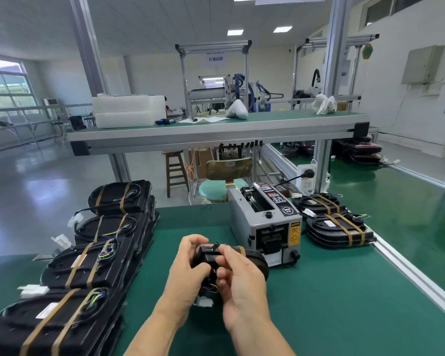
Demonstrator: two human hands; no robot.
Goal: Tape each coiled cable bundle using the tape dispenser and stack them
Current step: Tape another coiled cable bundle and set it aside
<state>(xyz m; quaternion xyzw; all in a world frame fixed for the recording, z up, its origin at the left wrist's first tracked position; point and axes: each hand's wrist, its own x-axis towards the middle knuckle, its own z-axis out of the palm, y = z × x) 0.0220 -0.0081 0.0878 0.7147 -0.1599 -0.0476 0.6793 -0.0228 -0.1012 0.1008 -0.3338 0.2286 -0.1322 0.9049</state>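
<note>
A black coiled cable bundle (254, 260) is held above the green table (332, 304), just in front of the grey tape dispenser (267, 224). My left hand (188, 268) grips the bundle's left side with curled fingers. My right hand (239, 276) pinches the bundle's top and front, over wires and a white connector (204, 302) that hang below. Brown tape shows on the bundle's far edge. Taped bundles lie stacked along the left (88, 268). Two more taped bundles (339, 227) rest right of the dispenser.
The left stacks run from the near corner to the table's far left edge (121, 194). An aluminium rail (409, 273) bounds the table on the right. A power strip (306, 176) and a stool (216, 191) stand behind the dispenser. A raised conveyor shelf (216, 127) crosses beyond.
</note>
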